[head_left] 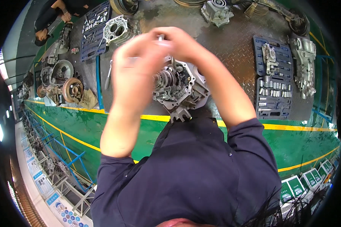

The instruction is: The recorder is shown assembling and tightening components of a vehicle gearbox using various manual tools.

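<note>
Some green and white sign boards (306, 181) stand in a row at the lower right, beside the green floor. They are flat rectangles, tilted. At the lower left, blue and white sign cards (37, 174) hang in a line along a metal rail. One more board (69, 216) down there has little coloured six-sided shapes on it.

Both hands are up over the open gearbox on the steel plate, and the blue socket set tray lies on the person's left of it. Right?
Not quite. The head view shows both hands, left hand and right hand, over the open gearbox on the steel plate, but the nearby socket set tray lies on the person's right.
</note>
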`<action>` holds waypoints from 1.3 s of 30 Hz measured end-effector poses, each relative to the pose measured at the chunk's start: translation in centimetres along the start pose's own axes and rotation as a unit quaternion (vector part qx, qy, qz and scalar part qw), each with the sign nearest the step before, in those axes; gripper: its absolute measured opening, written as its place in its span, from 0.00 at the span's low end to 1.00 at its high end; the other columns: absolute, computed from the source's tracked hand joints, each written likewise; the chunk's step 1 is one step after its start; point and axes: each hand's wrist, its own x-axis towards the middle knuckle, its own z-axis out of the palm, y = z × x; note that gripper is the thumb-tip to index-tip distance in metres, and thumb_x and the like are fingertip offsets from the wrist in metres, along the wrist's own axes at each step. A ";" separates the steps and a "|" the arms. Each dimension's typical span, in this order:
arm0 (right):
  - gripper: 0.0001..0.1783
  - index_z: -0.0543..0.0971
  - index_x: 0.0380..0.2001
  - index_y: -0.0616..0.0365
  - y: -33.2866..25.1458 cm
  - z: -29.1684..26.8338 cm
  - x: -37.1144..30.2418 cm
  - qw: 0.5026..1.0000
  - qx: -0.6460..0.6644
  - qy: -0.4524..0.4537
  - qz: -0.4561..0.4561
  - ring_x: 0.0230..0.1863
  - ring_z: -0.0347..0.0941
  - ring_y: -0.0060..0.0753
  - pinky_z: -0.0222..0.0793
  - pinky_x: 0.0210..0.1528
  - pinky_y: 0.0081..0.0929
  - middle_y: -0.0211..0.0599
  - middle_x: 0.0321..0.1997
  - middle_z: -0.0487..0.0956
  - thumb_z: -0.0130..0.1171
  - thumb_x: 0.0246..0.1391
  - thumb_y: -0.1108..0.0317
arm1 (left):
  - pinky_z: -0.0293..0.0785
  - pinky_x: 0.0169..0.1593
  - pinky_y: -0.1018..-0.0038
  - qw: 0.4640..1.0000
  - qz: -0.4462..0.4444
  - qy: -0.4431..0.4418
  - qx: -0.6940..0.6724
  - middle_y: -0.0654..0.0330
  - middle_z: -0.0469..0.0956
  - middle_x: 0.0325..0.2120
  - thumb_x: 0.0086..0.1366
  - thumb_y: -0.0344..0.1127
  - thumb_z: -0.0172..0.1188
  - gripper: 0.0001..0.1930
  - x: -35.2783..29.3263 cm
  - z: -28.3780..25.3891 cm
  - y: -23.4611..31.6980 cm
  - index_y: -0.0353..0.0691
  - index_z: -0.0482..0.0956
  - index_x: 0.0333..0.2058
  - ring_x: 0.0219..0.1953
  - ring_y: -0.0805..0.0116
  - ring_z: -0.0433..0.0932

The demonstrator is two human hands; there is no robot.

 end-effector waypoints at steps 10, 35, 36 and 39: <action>0.09 0.79 0.38 0.63 -2.3 -0.5 -3.9 0.990 0.078 -0.099 0.069 0.31 0.68 0.17 0.66 0.35 0.22 0.27 0.28 0.77 0.60 0.59 0.67 | 0.50 0.24 0.74 0.991 0.049 -0.010 -0.120 0.69 0.53 0.13 0.65 0.28 0.53 0.16 9.0 -5.4 -1.2 0.43 0.62 0.18 0.16 0.77 0.51; 0.13 0.82 0.41 0.56 0.2 -2.3 0.1 0.985 0.152 -0.082 0.002 0.38 0.77 0.28 0.72 0.43 0.28 0.34 0.35 0.83 0.63 0.51 0.69 | 0.51 0.21 0.79 0.992 0.069 -0.015 -0.108 0.71 0.61 0.13 0.61 0.24 0.58 0.18 4.0 -3.7 -0.7 0.44 0.62 0.16 0.14 0.81 0.55; 0.12 0.82 0.39 0.58 0.5 -0.8 2.3 0.997 0.055 0.031 -0.037 0.42 0.79 0.31 0.73 0.48 0.31 0.37 0.38 0.84 0.63 0.49 0.71 | 0.51 0.21 0.79 0.991 0.092 -0.042 -0.091 0.70 0.63 0.13 0.60 0.24 0.59 0.18 2.5 -2.1 -0.7 0.44 0.62 0.15 0.15 0.81 0.57; 0.14 0.81 0.41 0.60 -2.0 5.1 1.2 0.976 0.151 -0.136 -0.076 0.44 0.77 0.35 0.71 0.51 0.33 0.40 0.39 0.83 0.61 0.53 0.65 | 0.55 0.22 0.80 0.992 0.118 -0.047 0.000 0.68 0.69 0.14 0.58 0.27 0.61 0.17 3.0 -0.3 -0.7 0.42 0.66 0.14 0.16 0.82 0.61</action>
